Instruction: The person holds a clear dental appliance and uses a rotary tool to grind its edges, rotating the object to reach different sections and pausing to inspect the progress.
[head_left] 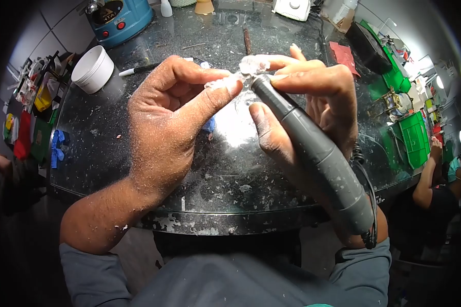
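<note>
Between the thumb and bent fingers of my left hand is a clear, lumpy plastic piece, its surface frosted with white dust. My right hand is wrapped round a dark grey rotary handpiece, whose cord hangs from the rear end near my forearm. The handpiece's nose points up and left, right at the clear piece. Right-hand fingertips also reach the far side of that piece. White powder coats both hands. Behind my left hand lies a marker pen, and a scrap of blue material shows beneath my fingers.
A white tub and a blue machine stand back left on the dusty black tabletop. To the right are red abrasive paper, a black box and green trays. Another person's arm shows far right.
</note>
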